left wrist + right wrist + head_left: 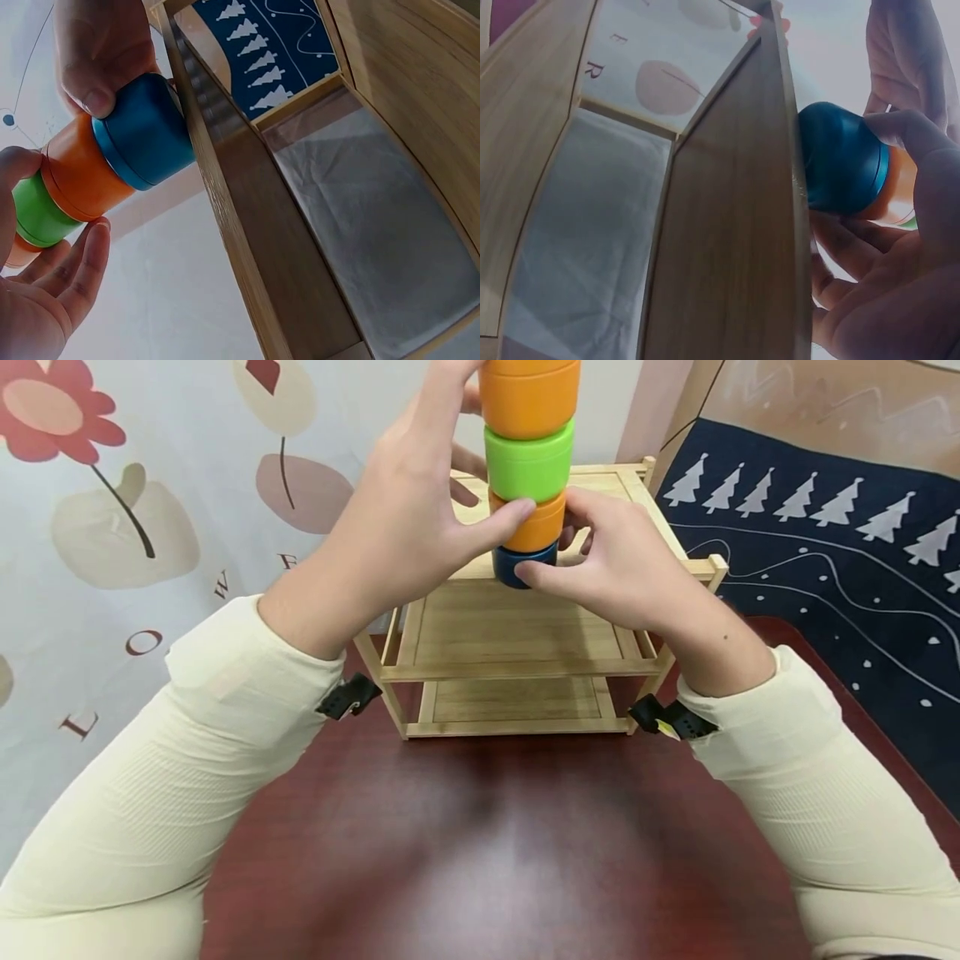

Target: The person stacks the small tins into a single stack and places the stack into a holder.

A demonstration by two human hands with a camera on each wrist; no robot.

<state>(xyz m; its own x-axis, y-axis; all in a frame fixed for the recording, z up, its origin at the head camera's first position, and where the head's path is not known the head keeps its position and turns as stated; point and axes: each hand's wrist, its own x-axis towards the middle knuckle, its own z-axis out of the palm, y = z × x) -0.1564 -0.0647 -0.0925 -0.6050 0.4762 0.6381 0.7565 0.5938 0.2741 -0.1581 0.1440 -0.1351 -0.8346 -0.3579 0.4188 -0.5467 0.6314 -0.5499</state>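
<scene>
A column of round stacking cups stands at the front of the wooden rack's top shelf. From the top in the head view come an orange cup [529,402], a green cup [528,462], a smaller orange cup [534,525] and a dark blue cup [517,567]. My left hand [423,497] holds the column from the left, its thumb on the smaller orange cup. On the other side my right hand [630,558] grips the blue cup low down, thumb at its front. Both wrist views show the blue cup [146,131] right at the rack's edge.
The light wooden rack [517,671] has several shelves and stands on a dark red glossy table [495,852]. Behind it hangs a pale wall covering with flowers [150,610]. To the right is a navy cloth [795,560] printed with white trees.
</scene>
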